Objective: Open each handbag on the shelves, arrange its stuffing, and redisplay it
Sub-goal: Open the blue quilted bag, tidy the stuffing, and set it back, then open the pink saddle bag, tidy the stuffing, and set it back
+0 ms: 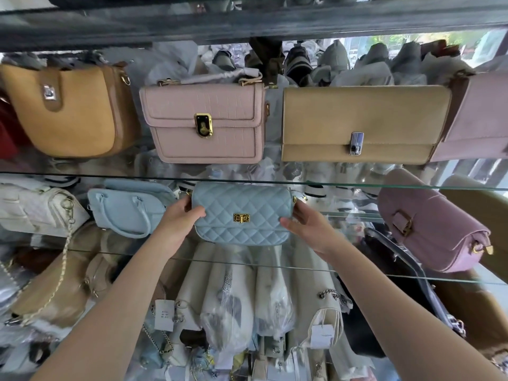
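1. The quilted light-blue handbag [242, 207] is held at the middle of the glass shelf [398, 276], front towards the viewer. Whether its base rests on the glass or hangs just above it cannot be told.
2. Its flap is down, the gold turn-lock clasp [241, 218] appears fastened, and no stuffing is seen.
3. The bag's left end is gripped by the left hand [180, 217], thumb on the front and fingers curled behind. The right end is gripped the same way by the right hand [306, 225].
4. The step is judged to be the handling of this one bag on its shelf: either it is being taken up for opening or it is being set back on display. The closed flap fits both, so this is left undecided.
5. If opening is due, one hand needs to be freed for the clasp while the bag is steadied by the other. The lock is then to be turned and the flap lifted.
6. A pale blue top-handle bag [126, 210] stands just beside it on the left, and a mauve flap bag [431, 224] well apart on the right.
7. On the farther shelf above, a pink croc-embossed bag [206, 138] and a beige clutch [360, 116] are displayed.
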